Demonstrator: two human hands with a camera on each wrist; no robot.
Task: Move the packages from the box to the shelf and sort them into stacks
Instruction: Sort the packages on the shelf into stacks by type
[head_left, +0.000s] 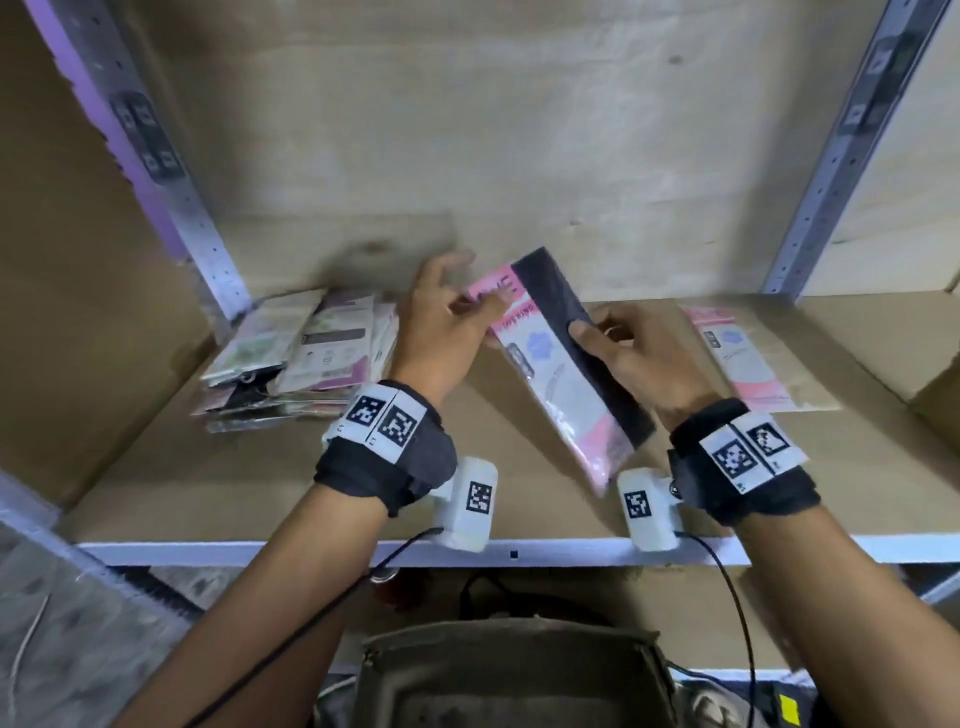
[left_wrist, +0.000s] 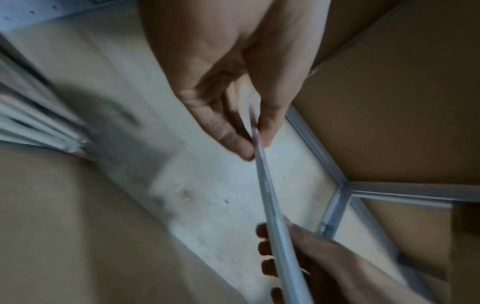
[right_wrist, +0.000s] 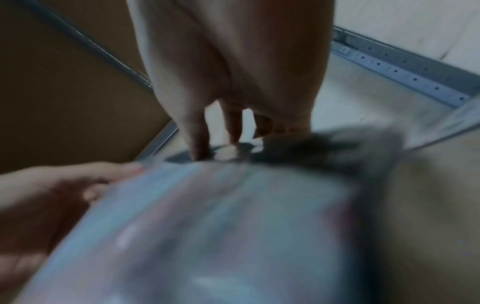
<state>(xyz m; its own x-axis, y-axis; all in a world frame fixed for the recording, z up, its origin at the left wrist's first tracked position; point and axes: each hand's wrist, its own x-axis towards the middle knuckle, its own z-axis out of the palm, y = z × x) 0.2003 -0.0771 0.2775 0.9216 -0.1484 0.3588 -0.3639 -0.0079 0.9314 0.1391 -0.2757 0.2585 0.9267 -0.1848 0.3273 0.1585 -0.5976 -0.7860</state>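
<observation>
Both hands (head_left: 524, 332) grip pink package (head_left: 550, 379), edge-on at left wrist

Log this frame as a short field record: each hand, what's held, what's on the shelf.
left hand: pinches the top corner of the pink package
right hand: grips the same package by its dark strip
held package: off the shelf, tilted, between both hands
left stack: several mixed packages, piled unevenly
right stack: pink package lying flat; count unclear
box: not in view

Two hands (head_left: 524, 332), one held package (head_left: 561, 374), one stack (head_left: 296, 358), one flat package (head_left: 748, 353).
</observation>
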